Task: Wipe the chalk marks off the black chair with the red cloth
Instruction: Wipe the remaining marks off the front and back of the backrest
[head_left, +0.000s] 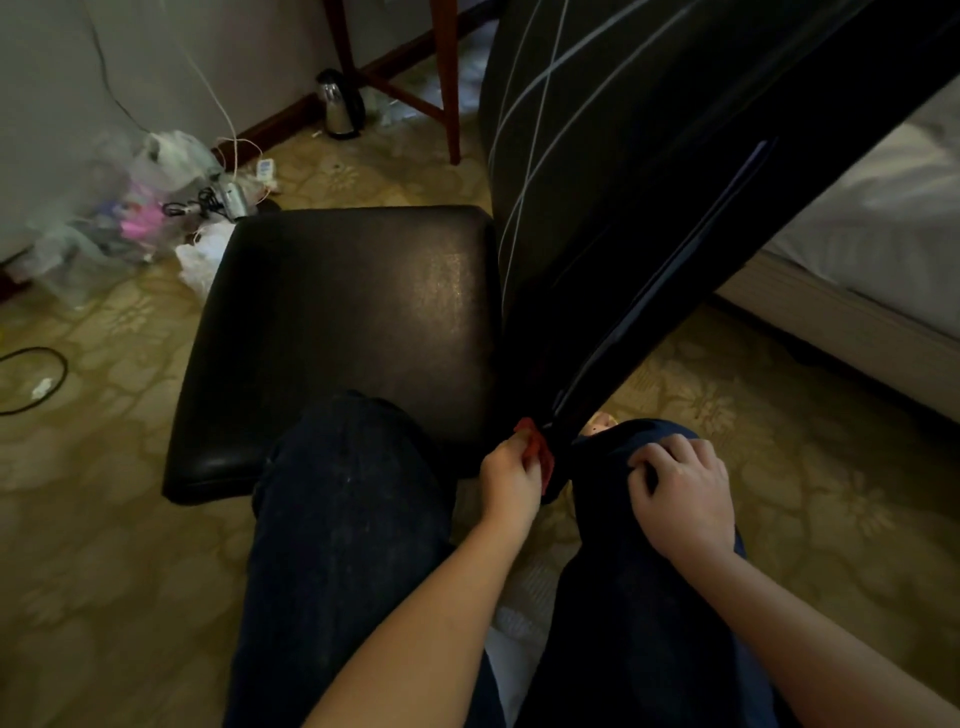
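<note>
Nearest the camera, two bare forearms reach forward over a pair of knees in dark jeans (332, 519). The right hand (680, 499) rests on the right knee, its fingers (654, 462) loosely curled against the fabric and holding nothing. The left hand (511, 480) sits between the knees, its fingers (511, 449) bunched around the red cloth (535, 449), gripping it and pressing it against the lowest end of the backrest's edge, just beside the back corner of the seat. Only a small crumpled part of the cloth shows past the hand.

The black chair (337, 332) stands just beyond the knees on the patterned yellow carpet (104, 519). Its padded seat is dull and glossy in patches, and the left knee overlaps the near edge. The backrest (649, 208) rises on the right, and white chalk lines (545, 83) cross its upper part in long slanted strokes.

A black cable (52, 374) loops on the carpet at the left. Farther left lie clear plastic bags (130, 208) and tangled cords by the wall. A steel kettle (340, 104) stands on the floor beside wooden furniture legs (452, 78). To the right, a bed (883, 218) with white bedding runs behind the chair.
</note>
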